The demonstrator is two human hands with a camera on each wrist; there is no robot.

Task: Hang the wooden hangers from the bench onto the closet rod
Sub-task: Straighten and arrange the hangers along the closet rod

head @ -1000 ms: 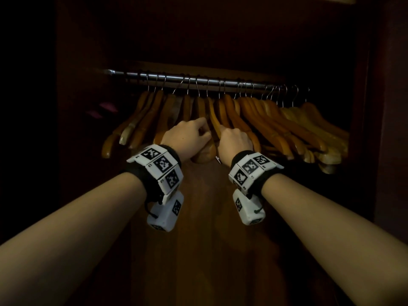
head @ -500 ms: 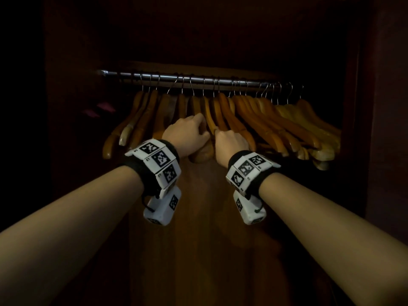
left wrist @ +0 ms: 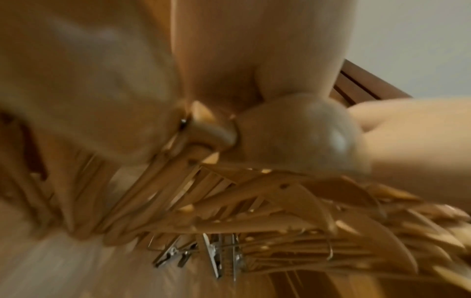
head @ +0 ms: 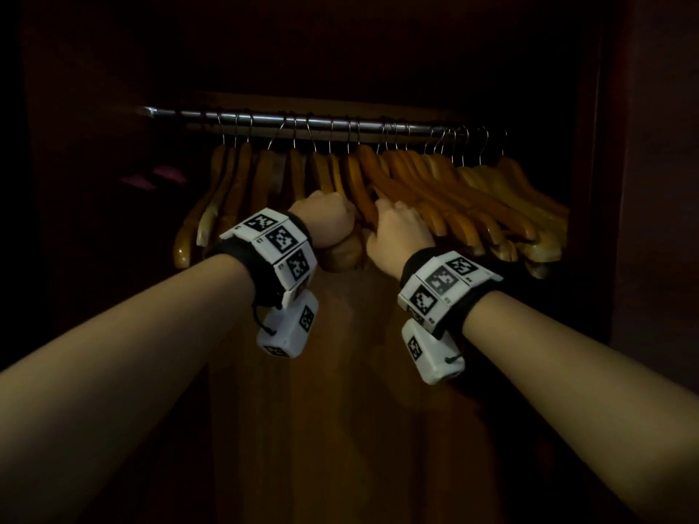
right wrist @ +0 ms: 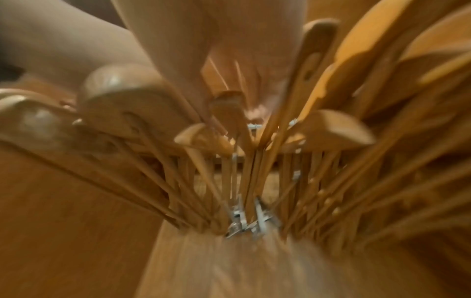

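Observation:
Several wooden hangers [head: 446, 191] hang by metal hooks on the steel closet rod [head: 302, 121]. My left hand [head: 325, 221] is curled round the near arm of a hanger in the middle of the row, and that hanger's rounded end [head: 342, 255] sticks out below my fist. Just to its right, my right hand [head: 397, 230] grips the arm of a neighbouring hanger. In the blurred left wrist view, the rounded hanger end [left wrist: 305, 129] sits under my palm. The right wrist view shows my fingers [right wrist: 183, 50] among the hanger arms [right wrist: 318, 80].
The wooden closet back panel [head: 340, 410] lies below the hangers, and a dark side wall [head: 643, 221] stands close on the right. The rod's left stretch [head: 170, 112] carries no hangers. Metal clips [left wrist: 216, 256] hang from some hanger bars. The bench is out of view.
Both hands keep their hold on the same hangers in the middle of the row. Only the view has drifted slightly.

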